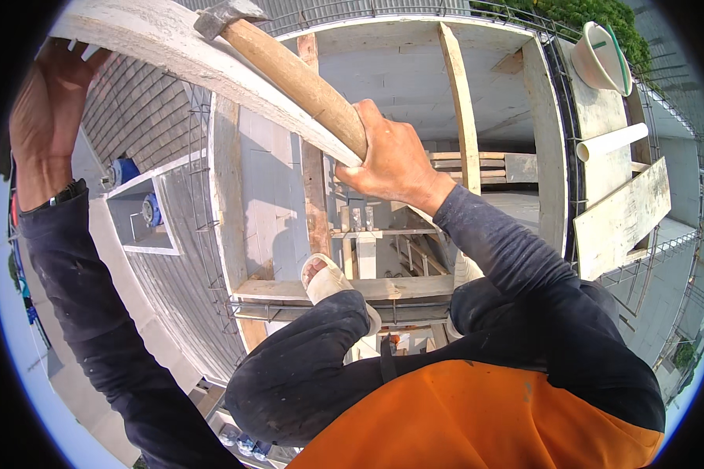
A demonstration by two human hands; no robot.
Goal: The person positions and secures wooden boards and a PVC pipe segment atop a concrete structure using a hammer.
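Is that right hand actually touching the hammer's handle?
Touching. The head view shows it plainly: the hammer's handle runs into the curled right hand with no gap.

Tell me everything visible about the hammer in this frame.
The hammer has a grey metal-looking head and a thick light-brown wooden handle. It slants from the head at upper left to the right hand, which grips the handle's lower end. It runs alongside a whitish board; whether they touch is unclear.
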